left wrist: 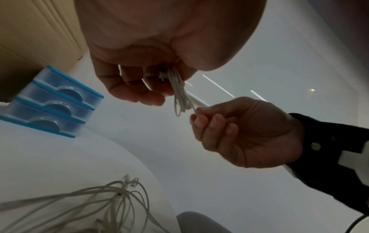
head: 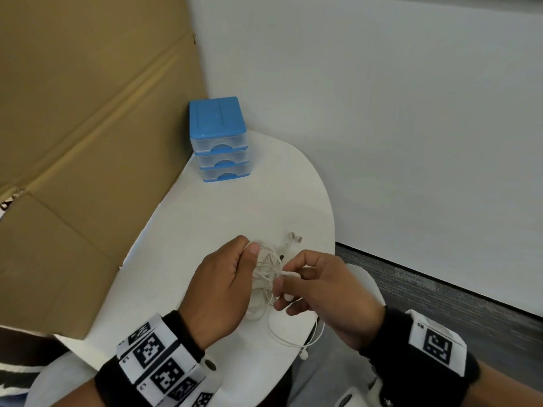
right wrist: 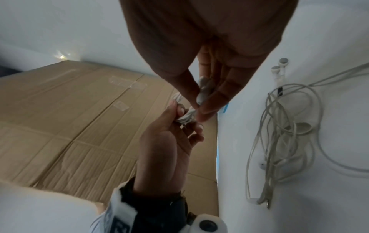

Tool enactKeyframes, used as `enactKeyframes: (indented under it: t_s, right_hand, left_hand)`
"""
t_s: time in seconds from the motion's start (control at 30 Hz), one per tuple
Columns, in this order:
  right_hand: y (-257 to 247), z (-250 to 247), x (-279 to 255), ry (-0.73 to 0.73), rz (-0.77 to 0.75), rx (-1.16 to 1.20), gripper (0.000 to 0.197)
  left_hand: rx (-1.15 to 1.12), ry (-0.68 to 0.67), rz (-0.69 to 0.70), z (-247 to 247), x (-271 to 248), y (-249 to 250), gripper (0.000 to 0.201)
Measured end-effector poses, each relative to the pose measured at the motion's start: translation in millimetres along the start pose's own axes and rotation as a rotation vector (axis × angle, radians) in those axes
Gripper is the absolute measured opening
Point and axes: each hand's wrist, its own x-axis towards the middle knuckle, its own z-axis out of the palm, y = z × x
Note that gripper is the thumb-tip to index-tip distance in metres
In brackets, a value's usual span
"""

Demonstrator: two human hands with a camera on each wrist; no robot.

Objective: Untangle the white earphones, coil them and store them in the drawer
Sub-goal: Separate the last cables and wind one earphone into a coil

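The white earphones (head: pixel 269 271) are a tangle of thin cable, partly lifted between my hands above the white table (head: pixel 223 212). My left hand (head: pixel 249 248) pinches a bunch of cable loops (left wrist: pixel 177 91) between thumb and fingers. My right hand (head: pixel 282 282) pinches a strand of the same bunch (right wrist: pixel 186 117) just beside it. The rest of the tangle (right wrist: pixel 283 134) lies on the table under the hands, with two earbuds (head: pixel 295 237) at its far end. One more earbud (head: pixel 304 354) hangs at the table's near edge. The blue drawer unit (head: pixel 219 139) stands at the back with its three drawers closed.
A large cardboard box (head: pixel 88 142) runs along the table's left side, right up against the drawer unit. A white wall (head: pixel 382 113) stands behind and to the right. Grey carpet (head: pixel 440 304) lies beyond the table's rounded right edge.
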Motion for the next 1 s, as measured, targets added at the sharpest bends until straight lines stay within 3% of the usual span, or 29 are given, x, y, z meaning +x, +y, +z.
enactKeyframes:
  t_s: [0.1, 0.27, 0.3, 0.4, 0.53, 0.67, 0.77, 0.9, 1.0]
  right_hand:
    - [-4, 4, -5, -0.094, 0.003, -0.194, 0.015]
    - [-21, -1, 6, -0.030, -0.074, -0.470, 0.069]
    - [-26, -5, 11, -0.033, -0.113, -0.490, 0.064]
    - [-38, -13, 30, -0.118, -0.176, -0.413, 0.018]
    - [-42, -19, 59, -0.057, -0.160, -0.247, 0.006]
    - [-43, -23, 96, 0.064, -0.103, -0.019, 0.012]
    - [-40, -29, 123, 0.181, -0.084, 0.023, 0.018]
    - [-34, -40, 165, 0.302, -0.081, -0.256, 0.023]
    - [-24, -46, 198, 0.301, -0.069, -0.458, 0.024]
  left_hand:
    - [-0.050, 0.028, -0.024, -4, 4, -3, 0.044]
    - [-0.045, -0.111, 0.104, -6, 4, 8, 0.044]
    - [-0.051, -0.128, 0.109, -6, 7, 9, 0.045]
    - [-0.110, -0.092, 0.062, -7, 22, 7, 0.042]
    - [-0.251, -0.092, -0.130, 2, 48, -7, 0.040]
    - [-0.462, -0.052, -0.354, 23, 73, -15, 0.030]
    - [-0.616, -0.020, -0.528, 34, 94, -25, 0.023]
    - [-0.585, 0.043, -0.716, 46, 124, -58, 0.017]
    - [-0.475, 0.060, -0.765, 57, 143, -80, 0.014]
